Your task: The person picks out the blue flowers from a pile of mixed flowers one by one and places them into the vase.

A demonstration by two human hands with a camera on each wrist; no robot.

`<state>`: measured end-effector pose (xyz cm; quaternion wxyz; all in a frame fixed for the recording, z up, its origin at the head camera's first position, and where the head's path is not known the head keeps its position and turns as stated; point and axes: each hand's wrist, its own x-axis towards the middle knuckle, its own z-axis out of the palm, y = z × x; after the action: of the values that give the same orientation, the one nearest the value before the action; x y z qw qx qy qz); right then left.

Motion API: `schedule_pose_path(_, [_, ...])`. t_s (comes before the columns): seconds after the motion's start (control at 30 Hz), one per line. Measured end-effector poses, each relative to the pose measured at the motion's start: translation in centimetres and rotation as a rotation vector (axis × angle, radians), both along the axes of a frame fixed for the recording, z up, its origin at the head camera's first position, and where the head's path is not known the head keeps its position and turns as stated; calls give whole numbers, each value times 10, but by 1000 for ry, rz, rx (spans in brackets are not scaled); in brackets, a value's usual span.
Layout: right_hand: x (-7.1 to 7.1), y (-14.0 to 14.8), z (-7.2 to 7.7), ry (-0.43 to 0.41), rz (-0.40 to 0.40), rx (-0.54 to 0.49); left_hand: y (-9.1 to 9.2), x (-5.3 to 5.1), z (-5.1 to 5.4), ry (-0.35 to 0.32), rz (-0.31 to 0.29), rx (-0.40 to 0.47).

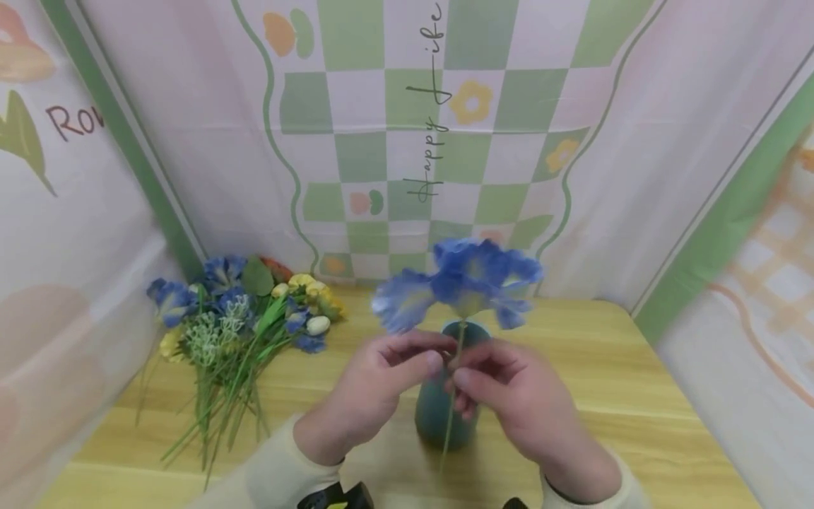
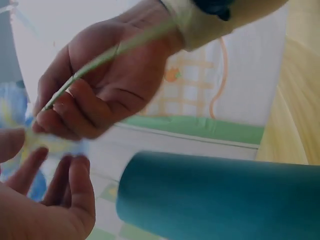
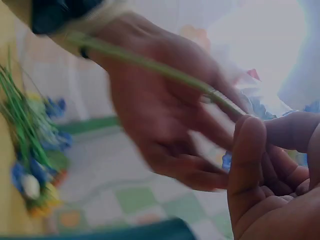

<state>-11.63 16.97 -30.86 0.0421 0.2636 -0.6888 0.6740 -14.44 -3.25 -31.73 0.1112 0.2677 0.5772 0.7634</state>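
My right hand (image 1: 521,399) pinches the green stem (image 2: 117,51) of a blue artificial iris (image 1: 473,272) between thumb and fingertips. The flower stands upright, its blossom above both hands and the stem hanging below. My left hand (image 1: 372,378) is close beside the stem, fingers loosely bent. In the right wrist view the left hand (image 3: 165,100) lies behind the stem without gripping it. A teal vase (image 1: 439,420) stands on the table behind the stem and hands, which partly hide it.
A pile of artificial flowers (image 1: 238,332), blue, yellow and white with green stems, lies at the table's left. The wooden table (image 1: 610,396) is bordered by printed cloth walls, with a green checked pattern (image 1: 413,155) at the back.
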Motion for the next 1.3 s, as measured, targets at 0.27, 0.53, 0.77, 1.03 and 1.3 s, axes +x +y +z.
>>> schedule_pose_path(0.27, [-19, 36, 45, 58, -221, -138, -10, -22, -22, -11, 279, -131])
schedule_pose_path(0.53, [-47, 51, 68, -43, -394, -13, -1, -37, -63, 114, 226, -555])
schedule_pose_path(0.77, [-76, 38, 47, -104, -427, 351, 15, -44, -83, 173, 154, -524])
schedule_pose_path(1.03, [-94, 28, 14, -143, -389, 530, 19, -47, -89, 193, 129, -488])
schedule_pose_path(1.3, [-95, 26, -8, -237, -210, 433, 18, -46, -88, 183, 131, -494])
